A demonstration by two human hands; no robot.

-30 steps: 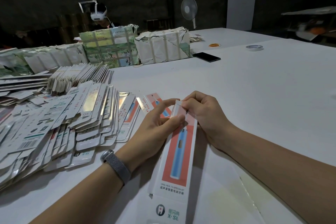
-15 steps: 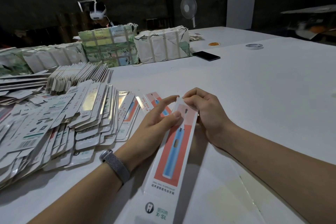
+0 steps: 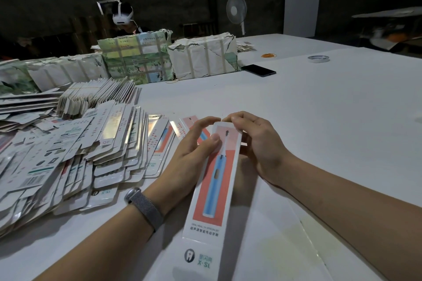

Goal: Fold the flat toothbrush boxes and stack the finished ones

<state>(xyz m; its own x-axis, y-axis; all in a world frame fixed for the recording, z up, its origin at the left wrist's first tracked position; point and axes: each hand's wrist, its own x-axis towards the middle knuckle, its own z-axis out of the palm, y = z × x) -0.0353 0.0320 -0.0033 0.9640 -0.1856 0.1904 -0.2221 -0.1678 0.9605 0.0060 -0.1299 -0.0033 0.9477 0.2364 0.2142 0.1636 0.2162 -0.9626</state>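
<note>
Coral-and-white toothbrush box [image 3: 217,180] held lengthwise between your two hands, above the white table [image 3: 319,121].

Your left hand [image 3: 191,155] wraps the box's left edge, thumb pressed on the printed face near the far end, fingers curled over the top corner. Your right hand [image 3: 258,143] grips the right edge, fingertips pinching the far end flap, where they nearly meet the left fingertips. The near end of the box points toward you, logo visible. A grey wristband [image 3: 145,207] sits on your left wrist. Left of your hands lies a fanned pile of flat boxes [image 3: 75,157]; beyond it, taped bundles [image 3: 137,59] in a row. Well apart on the far table: a dark phone [image 3: 258,70] and a tape roll [image 3: 318,58]. A fan [image 3: 236,10] stands behind.
</note>
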